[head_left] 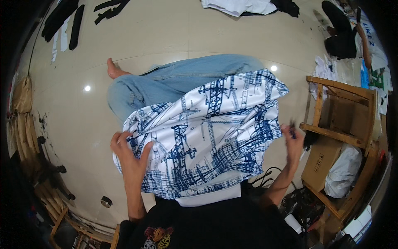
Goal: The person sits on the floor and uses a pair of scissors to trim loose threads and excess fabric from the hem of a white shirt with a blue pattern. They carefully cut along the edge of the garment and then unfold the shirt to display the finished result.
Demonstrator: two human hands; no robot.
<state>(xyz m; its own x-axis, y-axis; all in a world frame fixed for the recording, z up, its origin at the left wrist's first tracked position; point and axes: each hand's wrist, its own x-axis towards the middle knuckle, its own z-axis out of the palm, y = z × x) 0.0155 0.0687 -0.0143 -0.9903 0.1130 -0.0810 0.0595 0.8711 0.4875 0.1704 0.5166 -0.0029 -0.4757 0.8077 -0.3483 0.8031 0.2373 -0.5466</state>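
A white garment [207,137] with a dark blue print of cranes and scaffolding lies bunched across my lap, over light blue jeans [174,79]. Its right edge looks gathered; I cannot tell which garment it is. My left hand [132,159] rests on the cloth's left end, thumb and fingers apart, the fingertips partly lost in the folds. Off the garment's right edge, apart from it, my right hand [293,143] is raised with fingers curled. Something small and dark [293,132] shows at those fingers, too blurred to name.
To the right stand a wooden stool frame [317,103], a cardboard box [321,164] and a white plastic bag [344,172]. Dark cables [265,176] lie near my right forearm. White and black cloth [240,6] is on the tiled floor ahead. A small round object [106,202] sits at lower left.
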